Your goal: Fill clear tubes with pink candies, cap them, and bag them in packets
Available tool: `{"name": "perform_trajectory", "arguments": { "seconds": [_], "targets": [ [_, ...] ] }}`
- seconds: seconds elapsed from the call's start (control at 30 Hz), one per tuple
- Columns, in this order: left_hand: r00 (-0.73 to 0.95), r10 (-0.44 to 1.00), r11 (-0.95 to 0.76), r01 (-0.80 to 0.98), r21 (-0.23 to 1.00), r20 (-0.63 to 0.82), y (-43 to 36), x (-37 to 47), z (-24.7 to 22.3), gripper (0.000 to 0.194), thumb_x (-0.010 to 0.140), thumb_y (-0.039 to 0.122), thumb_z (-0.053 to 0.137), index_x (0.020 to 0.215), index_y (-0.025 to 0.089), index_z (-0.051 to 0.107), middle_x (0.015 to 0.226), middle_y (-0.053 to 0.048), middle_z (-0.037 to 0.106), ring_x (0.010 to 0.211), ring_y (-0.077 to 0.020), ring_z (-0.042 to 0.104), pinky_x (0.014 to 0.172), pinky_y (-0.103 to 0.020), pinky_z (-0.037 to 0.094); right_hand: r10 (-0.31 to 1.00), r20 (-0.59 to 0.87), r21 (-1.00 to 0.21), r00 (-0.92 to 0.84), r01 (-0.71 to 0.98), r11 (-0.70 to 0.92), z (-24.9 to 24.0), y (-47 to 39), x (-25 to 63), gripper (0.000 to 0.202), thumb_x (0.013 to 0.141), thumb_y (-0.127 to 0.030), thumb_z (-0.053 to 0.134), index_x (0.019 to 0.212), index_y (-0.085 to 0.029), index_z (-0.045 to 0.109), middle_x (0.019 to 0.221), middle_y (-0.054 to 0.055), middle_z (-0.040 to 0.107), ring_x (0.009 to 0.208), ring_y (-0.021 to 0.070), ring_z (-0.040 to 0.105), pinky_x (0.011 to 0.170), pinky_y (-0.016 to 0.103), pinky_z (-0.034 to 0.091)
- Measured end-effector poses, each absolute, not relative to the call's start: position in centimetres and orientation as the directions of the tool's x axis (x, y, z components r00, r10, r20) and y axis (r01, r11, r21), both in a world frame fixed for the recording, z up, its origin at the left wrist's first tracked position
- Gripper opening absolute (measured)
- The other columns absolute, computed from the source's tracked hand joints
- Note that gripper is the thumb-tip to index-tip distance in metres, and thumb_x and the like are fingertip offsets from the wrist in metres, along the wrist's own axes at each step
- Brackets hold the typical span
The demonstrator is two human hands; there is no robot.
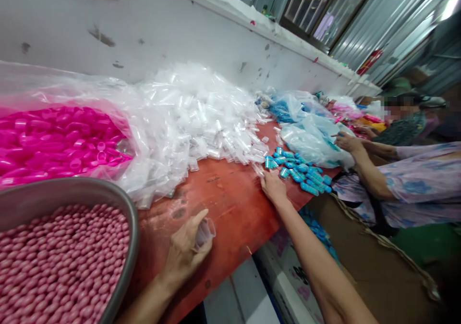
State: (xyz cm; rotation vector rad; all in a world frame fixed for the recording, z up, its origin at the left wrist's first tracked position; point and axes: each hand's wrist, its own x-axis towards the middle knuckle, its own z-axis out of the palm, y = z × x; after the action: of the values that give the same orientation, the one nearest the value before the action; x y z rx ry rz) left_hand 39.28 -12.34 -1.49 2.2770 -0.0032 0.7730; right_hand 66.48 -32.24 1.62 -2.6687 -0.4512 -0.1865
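My left hand is curled around a clear plastic container, its open mouth facing right, above the red tabletop. Further out, my right hand reaches to the front edge of a heap of clear plastic containers. Its fingers are drawn together on a clear container at that edge, slightly blurred. Just right of this hand lie several blue capsule-shaped containers. A grey basin filled with glossy pink balls stands left of my left hand.
Bright pink plastic caps fill a clear bag at the left. Light blue plastic bags lie past the blue containers. A co-worker's hand is over them at the right. A white wall runs behind the table.
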Motion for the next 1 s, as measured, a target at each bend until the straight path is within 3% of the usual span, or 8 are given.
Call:
{"name": "perform_trajectory", "arguments": {
  "seconds": [0.13, 0.27, 0.4, 0.5, 0.63, 0.73, 0.87, 1.0],
  "targets": [
    [0.814, 0.334, -0.677, -0.144, 0.722, 0.476, -12.2, 39.2, -1.3, 0.056, 0.076, 0.019, 0.056, 0.127, 0.021, 0.033, 0.112, -0.009, 0.056, 0.095, -0.0191, 0.059, 0.08, -0.032, 0.049, 0.43, 0.17, -0.487, 0.887, 0.455, -0.745, 1.6, -32.1, 62.7, 0.033, 0.079, -0.027, 0.048, 0.11, -0.017, 0.055, 0.109, 0.012, 0.058, 0.099, 0.0269, 0.053, 0.086, 0.04, 0.04],
    [0.769, 0.347, -0.654, -0.212, 0.726, 0.537, -12.3, 39.2, -0.8, 0.055, 0.076, 0.017, 0.056, 0.125, 0.02, 0.033, 0.108, -0.008, 0.056, 0.098, -0.0178, 0.056, 0.085, -0.032, 0.046, 0.585, 0.046, -0.637, 0.81, 0.475, -0.607, 2.4, -31.2, 59.0, 0.038, 0.08, -0.039, 0.048, 0.11, -0.017, 0.055, 0.089, 0.007, 0.065, 0.071, 0.0202, 0.061, 0.066, 0.033, 0.049],
    [0.758, 0.35, -0.626, -0.247, 0.74, 0.55, -12.4, 38.9, -0.3, 0.056, 0.075, 0.016, 0.058, 0.126, 0.021, 0.034, 0.109, -0.007, 0.056, 0.1, -0.0177, 0.054, 0.089, -0.033, 0.044, 0.663, -0.118, -0.872, 0.739, 0.242, -0.426, 2.9, -29.5, 55.5, 0.045, 0.077, -0.043, 0.053, 0.11, -0.014, 0.047, 0.069, 0.001, 0.061, 0.052, 0.0148, 0.058, 0.051, 0.027, 0.048],
    [0.749, 0.456, -0.537, -0.2, 0.82, 0.481, -12.4, 38.3, 0.3, 0.06, 0.073, 0.021, 0.062, 0.126, 0.021, 0.035, 0.112, -0.008, 0.055, 0.1, -0.0187, 0.055, 0.088, -0.034, 0.045, 0.65, -0.142, -0.906, 0.746, 0.167, -0.39, 3.7, -28.3, 53.0, 0.044, 0.072, -0.044, 0.059, 0.102, -0.015, 0.046, 0.066, -0.001, 0.057, 0.048, 0.0122, 0.054, 0.046, 0.024, 0.044],
    [0.79, 0.376, -0.506, -0.263, 0.821, 0.485, -12.5, 37.2, 0.7, 0.065, 0.073, 0.021, 0.063, 0.129, 0.021, 0.03, 0.113, -0.008, 0.054, 0.102, -0.0181, 0.054, 0.089, -0.034, 0.045, 0.685, -0.106, -0.778, 0.721, 0.369, -0.508, 5.5, -27.3, 50.1, 0.029, 0.071, -0.04, 0.062, 0.088, -0.017, 0.057, 0.072, 0.001, 0.059, 0.056, 0.013, 0.054, 0.05, 0.023, 0.043],
    [0.826, 0.224, -0.509, -0.353, 0.785, 0.516, -12.6, 36.4, 0.7, 0.065, 0.075, 0.019, 0.06, 0.132, 0.022, 0.027, 0.113, -0.008, 0.054, 0.102, -0.0174, 0.053, 0.09, -0.033, 0.043, 0.786, -0.15, -0.768, 0.599, 0.431, -0.474, 7.2, -27.1, 48.2, 0.026, 0.075, -0.036, 0.059, 0.094, -0.018, 0.062, 0.085, 0.004, 0.062, 0.074, 0.0173, 0.058, 0.067, 0.028, 0.047],
    [0.865, 0.18, -0.422, -0.362, 0.831, 0.468, -12.5, 35.6, 0.9, 0.068, 0.075, 0.021, 0.061, 0.133, 0.023, 0.025, 0.113, -0.008, 0.053, 0.104, -0.0186, 0.051, 0.091, -0.034, 0.042, 0.908, -0.258, -0.944, 0.331, 0.112, -0.309, 8.3, -27.4, 46.5, 0.051, 0.077, -0.031, 0.059, 0.125, -0.023, 0.044, 0.108, 0.006, 0.058, 0.1, 0.0192, 0.055, 0.086, 0.033, 0.044],
    [0.919, 0.235, -0.233, -0.261, 0.937, 0.315, -12.5, 34.8, 1.7, 0.082, 0.067, 0.027, 0.07, 0.134, 0.025, 0.024, 0.105, -0.005, 0.055, 0.094, -0.0186, 0.055, 0.086, -0.034, 0.043, 0.908, -0.248, -0.969, 0.339, -0.067, -0.239, 7.2, -27.8, 45.6, 0.046, 0.076, -0.029, 0.062, 0.119, -0.022, 0.046, 0.101, 0.005, 0.061, 0.091, 0.0175, 0.059, 0.081, 0.031, 0.047]
  ]
}}
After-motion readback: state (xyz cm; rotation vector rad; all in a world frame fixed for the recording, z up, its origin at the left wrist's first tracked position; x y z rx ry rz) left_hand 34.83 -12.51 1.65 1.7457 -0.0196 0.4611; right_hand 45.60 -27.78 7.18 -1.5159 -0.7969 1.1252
